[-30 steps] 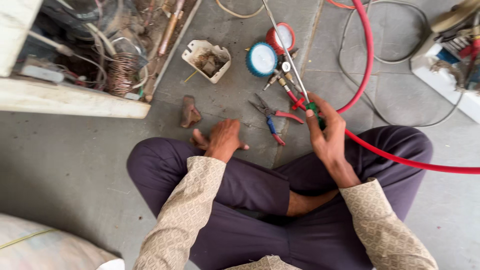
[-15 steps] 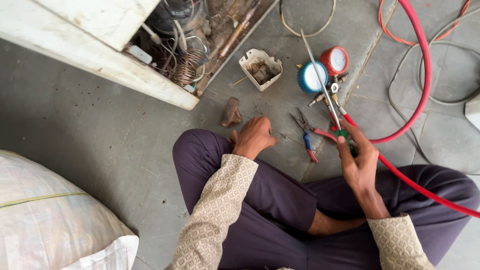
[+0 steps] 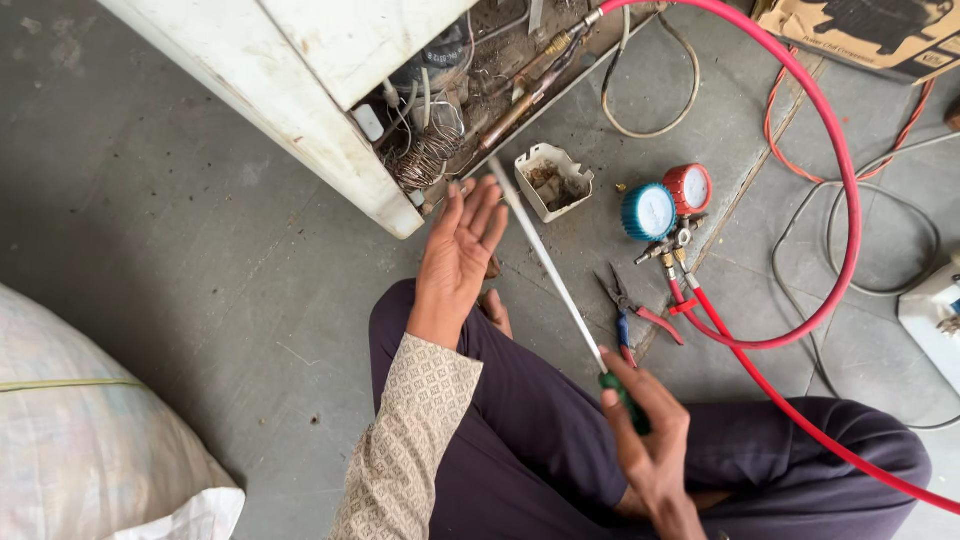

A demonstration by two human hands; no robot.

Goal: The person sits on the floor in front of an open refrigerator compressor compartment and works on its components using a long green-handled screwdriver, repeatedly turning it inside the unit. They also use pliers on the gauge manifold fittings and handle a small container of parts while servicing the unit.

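Person sat cross-legged on the concrete floor (image 3: 200, 300), facing the open underside of a white appliance (image 3: 300, 90) at 11 o'clock.

Right hand (image 3: 645, 440) was clamped around the green handle of a long screwdriver (image 3: 545, 260). The shaft ran up toward 11 o'clock, tip near the exposed coiled tubing (image 3: 425, 160) at the cabinet's edge. Probably held low on the handle to get reach into the cavity without leaning in.

Left hand (image 3: 460, 255) was open, fingers spread and apart, gripping nothing. It hovered just beside the shaft at its 9 o'clock, near the cabinet corner, looking like a guide or steadying hand for the tip. Can't tell whether it touched the shaft.

Around the work:
- small white plastic tray (image 3: 552, 180) with dirty bits, at 1 o'clock of the left hand, close enough to grab parts
- gauge set (image 3: 668, 205), one blue dial and one red, at 2 o'clock, lying face up so the dials read from the seat
- red hose (image 3: 830, 200) looped from the gauges up to the appliance's copper fitting
- pliers (image 3: 630, 310) with red and blue grips, just beside the gauges, within right-hand reach
- white sack (image 3: 90, 440) at 8 o'clock, well apart
- cardboard box (image 3: 870, 30) at 1 o'clock, far corner
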